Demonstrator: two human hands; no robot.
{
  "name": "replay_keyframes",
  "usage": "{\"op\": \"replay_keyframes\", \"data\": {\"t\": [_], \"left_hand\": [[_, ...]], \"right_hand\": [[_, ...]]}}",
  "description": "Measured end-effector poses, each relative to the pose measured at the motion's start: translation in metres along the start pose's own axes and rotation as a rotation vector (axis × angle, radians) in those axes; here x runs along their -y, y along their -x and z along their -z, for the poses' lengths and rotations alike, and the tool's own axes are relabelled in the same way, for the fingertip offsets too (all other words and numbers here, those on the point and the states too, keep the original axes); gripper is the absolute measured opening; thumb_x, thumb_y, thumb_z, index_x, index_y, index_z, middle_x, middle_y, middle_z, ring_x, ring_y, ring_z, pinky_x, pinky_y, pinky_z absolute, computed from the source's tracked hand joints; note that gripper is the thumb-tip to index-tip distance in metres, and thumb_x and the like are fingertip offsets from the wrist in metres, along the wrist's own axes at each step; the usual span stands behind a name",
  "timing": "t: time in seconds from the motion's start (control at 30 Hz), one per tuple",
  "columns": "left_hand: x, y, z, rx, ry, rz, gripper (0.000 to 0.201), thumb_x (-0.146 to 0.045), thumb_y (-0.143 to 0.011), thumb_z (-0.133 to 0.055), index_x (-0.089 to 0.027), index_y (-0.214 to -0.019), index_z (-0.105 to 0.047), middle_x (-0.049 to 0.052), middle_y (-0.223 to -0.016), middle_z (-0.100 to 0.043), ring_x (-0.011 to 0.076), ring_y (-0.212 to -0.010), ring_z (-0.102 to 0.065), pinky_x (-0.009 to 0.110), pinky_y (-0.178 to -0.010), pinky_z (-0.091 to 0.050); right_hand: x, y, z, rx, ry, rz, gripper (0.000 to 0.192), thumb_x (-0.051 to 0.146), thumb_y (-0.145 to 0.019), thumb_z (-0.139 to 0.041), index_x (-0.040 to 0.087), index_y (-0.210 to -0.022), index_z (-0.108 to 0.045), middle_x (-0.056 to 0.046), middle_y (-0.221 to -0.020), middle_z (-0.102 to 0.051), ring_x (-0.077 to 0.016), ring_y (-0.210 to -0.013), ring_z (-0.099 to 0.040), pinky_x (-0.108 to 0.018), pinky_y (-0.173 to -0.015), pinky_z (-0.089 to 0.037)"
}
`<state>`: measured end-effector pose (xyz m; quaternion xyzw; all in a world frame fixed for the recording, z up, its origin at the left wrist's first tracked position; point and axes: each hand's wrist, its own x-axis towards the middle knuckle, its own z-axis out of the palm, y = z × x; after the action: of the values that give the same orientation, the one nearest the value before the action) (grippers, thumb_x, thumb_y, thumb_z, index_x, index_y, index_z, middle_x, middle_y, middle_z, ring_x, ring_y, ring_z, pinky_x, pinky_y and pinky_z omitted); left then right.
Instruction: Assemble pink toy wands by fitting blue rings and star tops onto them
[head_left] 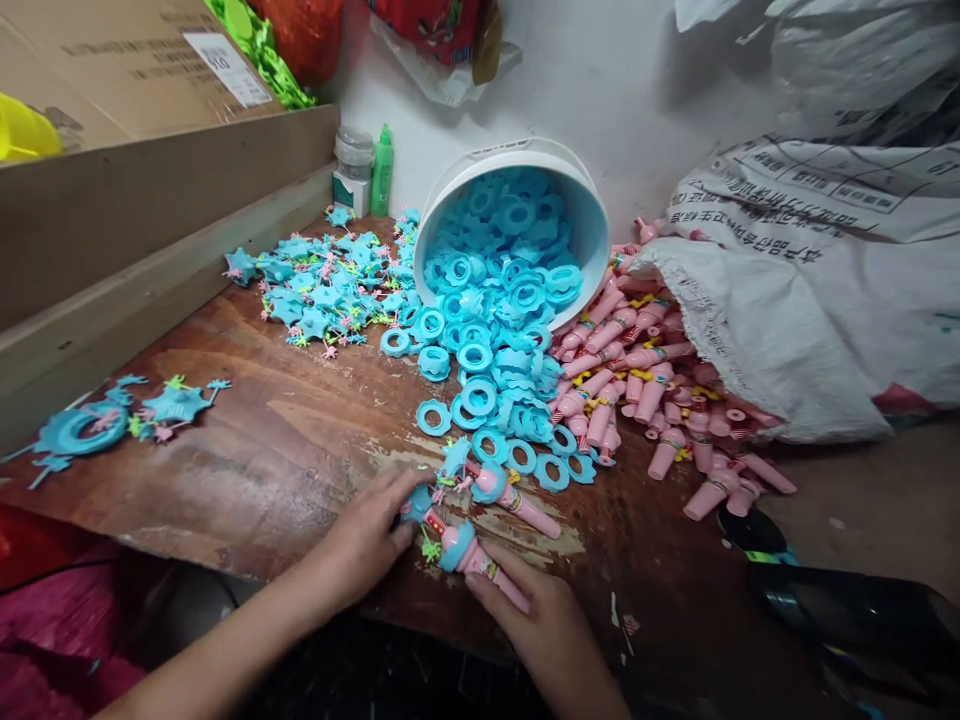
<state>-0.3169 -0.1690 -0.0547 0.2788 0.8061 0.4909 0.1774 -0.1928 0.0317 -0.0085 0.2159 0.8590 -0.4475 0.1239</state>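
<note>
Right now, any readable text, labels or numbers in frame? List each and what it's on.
Nothing can be read for certain.
White label on the cardboard box: printed lines, too small and blurred to read.
Woven sack: rows of black printed characters, too warped and blurred to quote.
Small box by the green bottle: markings too small.
Red bag at the top: print, unreadable.
The toy at the hands: no text visible.

Pretty evenly lit from above, colours kept bright on the blue rings (491, 330). The wooden table (285, 450) is given a dull sheen, no harsh glare. Edges are bent by the wide lens (box at left especially), and the bottom corners are left dark and soft.
</note>
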Motion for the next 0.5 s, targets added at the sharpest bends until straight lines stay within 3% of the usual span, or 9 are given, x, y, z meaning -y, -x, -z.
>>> {"op": "replay_keyframes", "data": {"t": [0.2, 0.33, 0.5], "left_hand": [[-0.0024, -0.0021, -0.0049, -0.056, 0.100, 0.010, 0.043, -0.006, -0.077, -0.053, -0.026, -0.113, -0.063, 0.002, -0.108, -0.065, 0.0202, -0.100, -0.065, 0.032, -0.087, -0.052], [-0.0024, -0.0030, -0.0020, -0.019, 0.129, 0.034, 0.041, -0.005, -0.075, -0.055, -0.026, -0.109, -0.065, 0.001, -0.105, -0.064, 0.0194, -0.096, -0.064, 0.030, -0.083, -0.050], [0.0012, -0.0034, -0.0015, -0.014, 0.142, 0.015, 0.043, -0.004, -0.077, -0.054, -0.026, -0.111, -0.067, 0.001, -0.102, -0.064, 0.0183, -0.093, -0.064, 0.029, -0.081, -0.048]], "right_hand": [[0.0119, 0.0028, -0.0036, -0.043, -0.151, -0.005, 0.042, 0.047, -0.083, -0.071, 0.024, -0.118, -0.079, -0.005, -0.122, -0.077, -0.0322, -0.120, -0.068, -0.038, -0.103, -0.055], [0.0088, -0.0009, -0.0064, -0.053, -0.146, 0.015, 0.041, 0.048, -0.082, -0.073, 0.026, -0.115, -0.079, -0.006, -0.120, -0.078, -0.0333, -0.119, -0.069, -0.042, -0.106, -0.052], [0.0068, -0.0049, -0.0090, -0.024, -0.255, -0.018, 0.039, 0.049, -0.081, -0.076, 0.026, -0.110, -0.081, -0.005, -0.116, -0.079, -0.0304, -0.112, -0.071, -0.036, -0.099, -0.055]]}}
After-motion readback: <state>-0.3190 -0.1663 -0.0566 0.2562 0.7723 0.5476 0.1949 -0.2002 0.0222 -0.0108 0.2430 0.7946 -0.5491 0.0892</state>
